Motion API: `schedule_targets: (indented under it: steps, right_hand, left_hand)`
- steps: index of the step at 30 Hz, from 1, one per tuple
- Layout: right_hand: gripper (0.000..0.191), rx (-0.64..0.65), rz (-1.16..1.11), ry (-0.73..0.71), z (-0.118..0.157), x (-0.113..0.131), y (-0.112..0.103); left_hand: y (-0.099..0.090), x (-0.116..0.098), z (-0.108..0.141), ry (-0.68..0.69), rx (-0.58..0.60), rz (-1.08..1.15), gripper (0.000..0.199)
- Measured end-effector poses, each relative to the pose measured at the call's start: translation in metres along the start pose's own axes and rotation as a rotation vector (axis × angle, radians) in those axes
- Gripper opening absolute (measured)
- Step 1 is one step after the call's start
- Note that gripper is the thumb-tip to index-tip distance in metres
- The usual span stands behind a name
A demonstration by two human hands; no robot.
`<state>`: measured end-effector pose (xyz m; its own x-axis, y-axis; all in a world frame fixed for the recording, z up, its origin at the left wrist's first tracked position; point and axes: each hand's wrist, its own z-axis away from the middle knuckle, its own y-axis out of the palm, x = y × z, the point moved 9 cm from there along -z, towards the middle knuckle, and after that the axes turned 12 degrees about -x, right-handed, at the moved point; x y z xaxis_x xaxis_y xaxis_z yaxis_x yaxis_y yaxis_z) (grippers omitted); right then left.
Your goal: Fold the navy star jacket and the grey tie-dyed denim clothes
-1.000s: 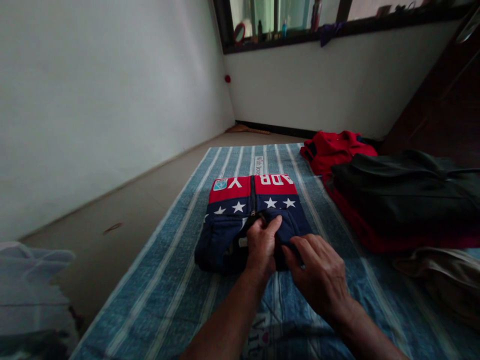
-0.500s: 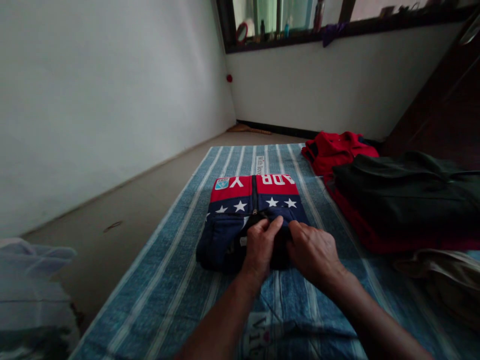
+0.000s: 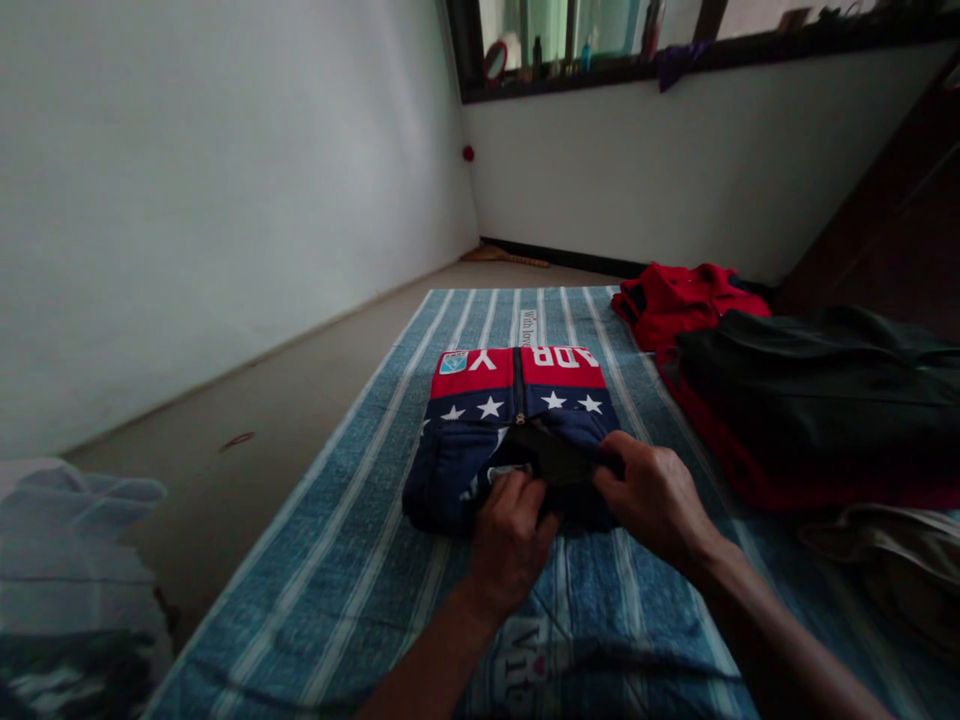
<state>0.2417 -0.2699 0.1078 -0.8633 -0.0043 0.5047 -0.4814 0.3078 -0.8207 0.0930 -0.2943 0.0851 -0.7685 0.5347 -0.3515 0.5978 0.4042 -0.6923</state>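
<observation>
A folded jacket (image 3: 480, 400), red on top with a navy band of white stars, a centre zipper and white letters, lies on a blue striped sheet (image 3: 375, 430). Its near part is navy with a dark opening. My left hand (image 3: 511, 535) is closed on the near edge of the jacket, left of the opening's middle. At the jacket's right near side, my right hand (image 3: 651, 495) pinches the navy fabric. The fingertips of both hands are partly hidden in the cloth.
At the right lie a dark folded garment (image 3: 810, 400), red clothes (image 3: 682, 305) behind it and a beige cloth (image 3: 892, 550) nearer. A whitish bag (image 3: 75, 540) stands at the lower left. Walls rise left and behind.
My left hand has moved down towards me and my right hand slightly to the right, so they are farther apart. The jacket's dark opening shows more. The view has shifted slightly.
</observation>
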Motion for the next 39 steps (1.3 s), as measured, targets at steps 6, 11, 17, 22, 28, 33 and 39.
schedule_targets:
  steps: [6,11,17,22,28,33,39]
  right_hand:
    - [0.010,-0.024,-0.092,0.040,-0.005,-0.007,-0.001]
    - [0.019,-0.286,0.035,-0.231,0.002,0.016,-0.026]
    - [0.020,-0.121,-0.027,-0.885,0.041,0.062,-0.025]
    - [0.019,0.176,0.262,-0.827,0.024,0.047,0.003]
    - [0.016,0.126,0.337,-0.953,0.023,0.052,0.000]
    - [0.018,0.074,0.279,-1.048,0.028,0.056,-0.004]
    - [0.016,0.124,0.164,-0.981,0.014,0.049,-0.007]
  left_hand:
    - [-0.006,-0.013,-0.007,0.129,-0.074,-0.089,0.021]
    - [-0.015,-0.015,-0.009,0.140,-0.179,-0.055,0.020]
    - [-0.014,-0.014,-0.009,0.149,-0.178,-0.007,0.020]
    - [-0.014,-0.009,-0.009,0.115,-0.139,0.018,0.024]
    - [-0.013,-0.003,-0.007,0.093,-0.117,0.023,0.016]
    - [-0.013,-0.004,-0.008,0.131,-0.107,-0.016,0.016]
    - [-0.016,-0.008,-0.011,0.142,-0.097,-0.061,0.016]
